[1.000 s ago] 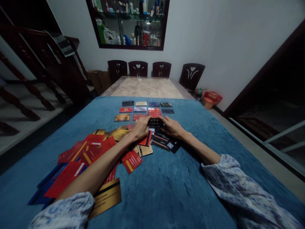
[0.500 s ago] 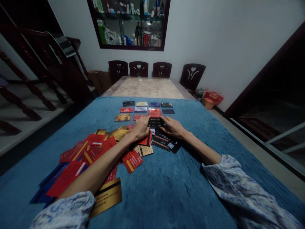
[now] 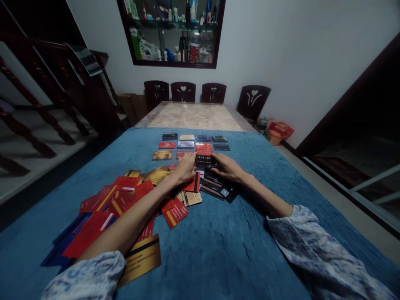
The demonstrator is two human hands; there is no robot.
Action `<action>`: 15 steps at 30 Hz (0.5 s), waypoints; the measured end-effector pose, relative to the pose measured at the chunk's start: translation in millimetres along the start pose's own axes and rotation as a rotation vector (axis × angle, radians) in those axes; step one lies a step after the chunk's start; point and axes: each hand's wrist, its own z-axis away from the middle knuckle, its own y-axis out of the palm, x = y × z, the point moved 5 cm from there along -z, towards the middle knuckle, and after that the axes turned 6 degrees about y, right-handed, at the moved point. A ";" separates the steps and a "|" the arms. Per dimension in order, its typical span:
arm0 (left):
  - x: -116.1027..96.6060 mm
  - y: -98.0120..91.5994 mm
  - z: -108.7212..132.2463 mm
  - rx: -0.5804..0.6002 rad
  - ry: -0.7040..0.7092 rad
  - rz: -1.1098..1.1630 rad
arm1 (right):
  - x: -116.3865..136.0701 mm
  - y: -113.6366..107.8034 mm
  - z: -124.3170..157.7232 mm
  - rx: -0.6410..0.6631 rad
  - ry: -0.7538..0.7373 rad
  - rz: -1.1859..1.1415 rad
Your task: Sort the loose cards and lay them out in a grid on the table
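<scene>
Between my two hands is a black card (image 3: 204, 161) with pale print, its short sides gripped by my fingertips. My left hand (image 3: 185, 168) is closed at its left edge, and my right hand (image 3: 228, 168) is closed at its right edge. Just below lie a red card with a dark stripe (image 3: 192, 183) and several overlapping black cards (image 3: 215, 186). Beyond my hands, cards sit in rows, among them a gold card (image 3: 162, 155), a red card (image 3: 204, 148) and a dark blue card (image 3: 221, 147). Part of the nearest row is hidden behind my left hand.
A loose heap of red cards (image 3: 125, 196), blue cards (image 3: 67, 233) and gold cards spreads under and around my left forearm. A gold card (image 3: 143, 258) lies nearest me. The blue cloth (image 3: 225, 250) covers the near table; chairs (image 3: 214, 92) stand at the far end.
The view has shifted very slightly. Both hands stay at the black card's sides, and the other cards lie where they were.
</scene>
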 end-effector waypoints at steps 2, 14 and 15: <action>0.0 -0.8 0.0 0.018 -0.014 -0.011 | 0.5 -1.1 -0.5 0.006 0.001 -0.003; 0.3 -7.8 0.0 0.107 -0.049 -0.055 | 4.5 -3.3 -5.8 0.029 0.014 0.000; 1.6 -8.2 0.0 0.106 -0.052 -0.052 | 4.6 -3.4 -6.5 0.029 0.013 0.000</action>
